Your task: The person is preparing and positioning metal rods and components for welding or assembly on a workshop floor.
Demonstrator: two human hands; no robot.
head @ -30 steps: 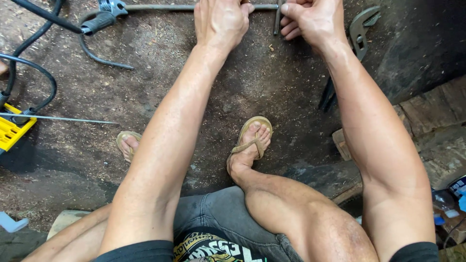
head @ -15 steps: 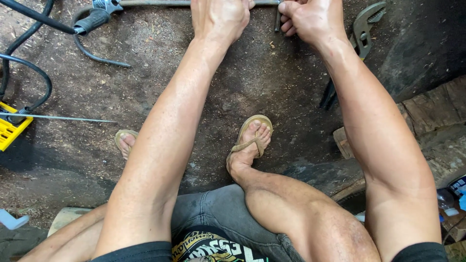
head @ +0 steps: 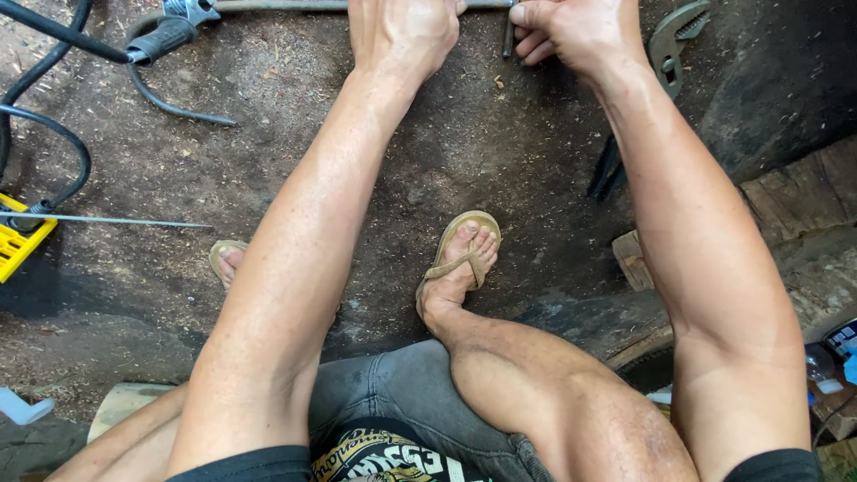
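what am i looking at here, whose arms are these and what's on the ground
This is one view from a camera worn on a person's head, looking down at their own arms and legs as they sit low over a dirt floor. Both hands reach forward to a long metal rod at the top edge: the left hand rests on it, the right hand is closed by a short upright metal piece. Nearby lie black cables, a yellow crate, a thin rod and a large wrench. The feet wear sandals.
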